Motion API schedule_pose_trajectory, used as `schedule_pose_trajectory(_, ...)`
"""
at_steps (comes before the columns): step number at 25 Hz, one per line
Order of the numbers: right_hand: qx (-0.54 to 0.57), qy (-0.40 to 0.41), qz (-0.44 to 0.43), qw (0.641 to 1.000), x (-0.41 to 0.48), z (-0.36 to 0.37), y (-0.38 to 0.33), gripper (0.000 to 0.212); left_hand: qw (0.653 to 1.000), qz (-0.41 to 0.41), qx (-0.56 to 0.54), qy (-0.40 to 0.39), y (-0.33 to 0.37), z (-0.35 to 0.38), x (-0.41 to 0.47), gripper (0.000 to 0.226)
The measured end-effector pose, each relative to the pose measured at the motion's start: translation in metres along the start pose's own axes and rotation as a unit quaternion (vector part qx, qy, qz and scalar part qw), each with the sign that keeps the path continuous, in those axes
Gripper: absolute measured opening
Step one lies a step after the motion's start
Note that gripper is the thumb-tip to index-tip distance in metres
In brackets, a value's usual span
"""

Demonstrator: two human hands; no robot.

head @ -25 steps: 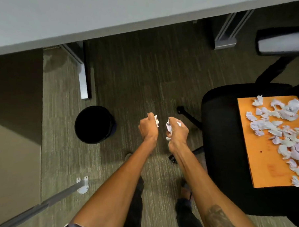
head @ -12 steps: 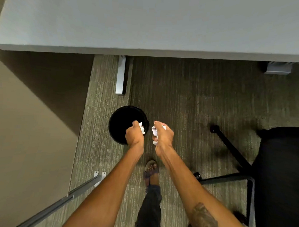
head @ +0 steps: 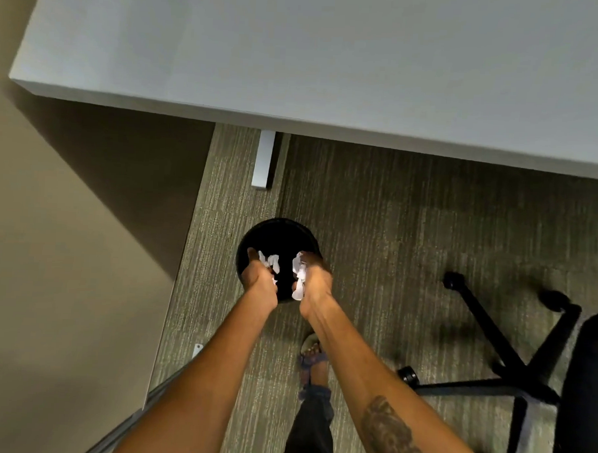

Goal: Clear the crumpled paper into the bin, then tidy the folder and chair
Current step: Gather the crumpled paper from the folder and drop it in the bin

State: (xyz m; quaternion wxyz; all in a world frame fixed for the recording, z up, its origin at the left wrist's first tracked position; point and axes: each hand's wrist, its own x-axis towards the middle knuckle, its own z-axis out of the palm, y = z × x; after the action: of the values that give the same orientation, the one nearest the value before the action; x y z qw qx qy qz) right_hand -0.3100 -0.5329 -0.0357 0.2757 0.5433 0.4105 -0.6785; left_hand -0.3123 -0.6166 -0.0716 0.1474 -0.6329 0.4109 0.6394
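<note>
A round black bin (head: 276,234) stands on the carpet below the desk edge. Both my hands are over its opening. My left hand (head: 256,276) grips white crumpled paper (head: 270,262), which shows between its fingers. My right hand (head: 317,278) grips more crumpled paper (head: 299,276), with pieces hanging below the fist over the bin. The black office chair (head: 581,392) is at the right edge, only part of its seat and its wheeled base (head: 504,365) in view. The folder is out of view.
A grey desk (head: 332,56) fills the top of the view, with one desk leg (head: 263,159) just beyond the bin. A beige wall (head: 48,284) runs down the left. My sandalled foot (head: 314,359) stands on the carpet behind the bin.
I have turned left from the chair, and both hands with their paper have moved from beside the bin to over its opening. The folder and its paper have left the view.
</note>
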Motion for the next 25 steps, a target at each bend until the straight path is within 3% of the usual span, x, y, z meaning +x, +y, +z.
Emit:
schedule_pose_trajectory(2,0.034,-0.039,0.02,0.998,0.012,0.015,0.0,0.018,0.999,-0.024,-0.006,-0.035,0.009,-0.003,0.019,0.058)
schedule_pose_trajectory(5,0.002,-0.053,0.053,0.997,0.027,0.03,-0.003,0.031,1.0,-0.019,0.004,-0.008,0.018,-0.01,0.036,0.052)
schedule_pose_trajectory(9,-0.066,-0.039,0.053,0.996,0.039,0.037,-0.006,0.023,0.999,-0.011,-0.038,0.024,0.019,-0.011,0.048,0.033)
schedule_pose_trajectory(12,-0.064,-0.012,0.046,0.997,0.043,0.039,-0.002,0.016,0.999,-0.01,-0.047,0.025,0.02,-0.012,0.051,0.035)
schedule_pose_trajectory(17,-0.076,-0.009,0.022,0.997,0.04,0.037,-0.001,0.037,0.997,-0.001,-0.028,0.069,0.018,-0.013,0.052,0.029)
schedule_pose_trajectory(22,-0.052,-0.035,0.02,0.998,0.027,0.017,-0.003,0.025,0.999,0.021,-0.014,0.022,0.015,-0.026,0.05,0.039)
schedule_pose_trajectory(25,-0.04,-0.035,0.015,0.998,0.029,-0.001,0.002,0.008,0.992,0.069,-0.069,0.082,0.012,-0.017,0.034,0.032)
